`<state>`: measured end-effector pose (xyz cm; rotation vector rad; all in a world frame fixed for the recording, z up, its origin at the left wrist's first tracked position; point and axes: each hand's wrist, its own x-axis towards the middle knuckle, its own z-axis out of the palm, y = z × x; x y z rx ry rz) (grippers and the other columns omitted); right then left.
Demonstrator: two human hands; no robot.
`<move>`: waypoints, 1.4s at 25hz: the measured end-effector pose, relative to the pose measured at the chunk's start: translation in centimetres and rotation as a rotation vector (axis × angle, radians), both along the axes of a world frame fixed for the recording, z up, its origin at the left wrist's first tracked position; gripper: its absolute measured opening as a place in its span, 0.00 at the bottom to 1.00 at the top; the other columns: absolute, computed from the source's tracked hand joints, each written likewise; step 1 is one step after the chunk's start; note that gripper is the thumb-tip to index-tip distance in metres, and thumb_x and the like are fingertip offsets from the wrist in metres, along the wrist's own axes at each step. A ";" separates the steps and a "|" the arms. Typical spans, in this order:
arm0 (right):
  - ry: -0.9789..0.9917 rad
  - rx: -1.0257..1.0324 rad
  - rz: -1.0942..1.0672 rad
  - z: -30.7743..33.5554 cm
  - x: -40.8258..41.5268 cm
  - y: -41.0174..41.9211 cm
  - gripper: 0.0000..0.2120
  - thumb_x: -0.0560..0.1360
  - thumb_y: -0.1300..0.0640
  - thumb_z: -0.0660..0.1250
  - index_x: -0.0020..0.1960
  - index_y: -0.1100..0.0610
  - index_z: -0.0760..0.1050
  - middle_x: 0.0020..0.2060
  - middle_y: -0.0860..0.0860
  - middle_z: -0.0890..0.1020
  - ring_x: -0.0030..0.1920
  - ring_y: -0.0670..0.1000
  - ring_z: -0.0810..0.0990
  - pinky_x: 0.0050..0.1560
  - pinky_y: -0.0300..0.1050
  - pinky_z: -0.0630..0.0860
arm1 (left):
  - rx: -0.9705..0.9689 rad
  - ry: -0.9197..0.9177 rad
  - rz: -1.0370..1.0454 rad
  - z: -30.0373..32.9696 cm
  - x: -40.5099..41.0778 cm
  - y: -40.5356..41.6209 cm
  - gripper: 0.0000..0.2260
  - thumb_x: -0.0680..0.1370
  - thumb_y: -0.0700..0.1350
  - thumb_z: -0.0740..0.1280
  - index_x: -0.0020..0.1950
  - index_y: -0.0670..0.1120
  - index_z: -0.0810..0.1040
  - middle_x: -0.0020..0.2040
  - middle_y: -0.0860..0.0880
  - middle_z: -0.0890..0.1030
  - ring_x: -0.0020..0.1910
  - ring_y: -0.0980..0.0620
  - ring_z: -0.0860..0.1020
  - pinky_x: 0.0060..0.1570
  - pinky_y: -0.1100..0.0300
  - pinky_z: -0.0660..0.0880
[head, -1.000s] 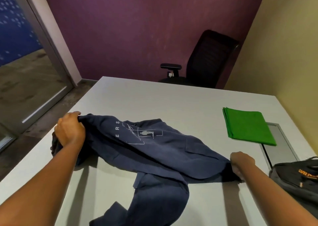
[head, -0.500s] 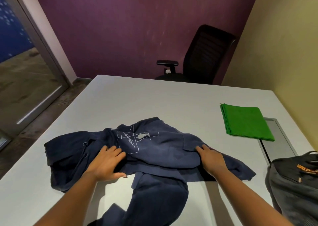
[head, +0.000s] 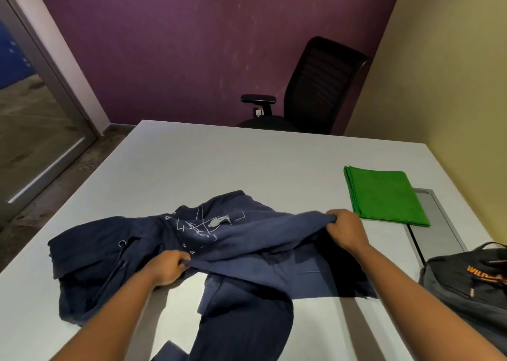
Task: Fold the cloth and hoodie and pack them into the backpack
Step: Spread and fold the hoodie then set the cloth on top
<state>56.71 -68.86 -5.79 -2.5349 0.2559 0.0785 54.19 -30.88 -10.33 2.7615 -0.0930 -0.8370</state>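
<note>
Hands go from pressing the hoodie flat to gripping and lifting its edge

Half a second ago both hands lay open-fingered on the navy hoodie (head: 219,240); now the left hand (head: 167,267) pinches a fold near the printed graphic and the right hand (head: 346,230) has curled round an edge farther right and raised it, so the fabric stretches in a lifted ridge between them, casting a shadow on the tabletop (head: 219,163).

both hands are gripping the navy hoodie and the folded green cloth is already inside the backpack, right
Not quite. The head view shows the folded green cloth lying on the white table, apart from the backpack. The left hand and right hand do grip the navy hoodie.
</note>
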 end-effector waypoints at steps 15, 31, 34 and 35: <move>-0.031 0.404 0.116 2.3 7.8 3.0 0.36 0.77 0.60 0.64 0.76 0.51 0.46 0.76 0.57 0.46 0.75 0.55 0.53 0.73 0.52 0.56 | -0.854 -0.783 1.327 10.4 12.4 1.6 0.10 0.78 0.43 0.62 0.57 0.44 0.78 0.59 0.42 0.78 0.57 0.42 0.77 0.53 0.53 0.74; 0.471 -0.581 0.476 -5.2 -0.7 7.7 0.39 0.69 0.38 0.68 0.74 0.39 0.52 0.76 0.51 0.47 0.74 0.56 0.51 0.66 0.70 0.56 | -0.028 -0.259 0.286 -1.7 2.2 -0.2 0.31 0.78 0.61 0.57 0.76 0.49 0.56 0.78 0.49 0.43 0.76 0.48 0.42 0.70 0.37 0.56; 0.490 -0.623 0.461 -4.7 -0.8 7.2 0.36 0.70 0.40 0.69 0.73 0.41 0.56 0.74 0.51 0.55 0.72 0.56 0.57 0.65 0.69 0.58 | 0.124 -0.166 0.116 -2.6 0.1 -0.2 0.33 0.79 0.60 0.57 0.77 0.51 0.45 0.76 0.50 0.34 0.76 0.49 0.37 0.70 0.37 0.53; 0.498 -0.620 0.451 -4.5 -1.0 6.9 0.35 0.70 0.41 0.69 0.72 0.41 0.57 0.73 0.51 0.57 0.72 0.56 0.59 0.66 0.69 0.58 | 0.164 -0.140 0.071 -2.7 -0.6 -0.4 0.33 0.79 0.59 0.56 0.77 0.51 0.42 0.76 0.50 0.33 0.76 0.49 0.36 0.71 0.37 0.52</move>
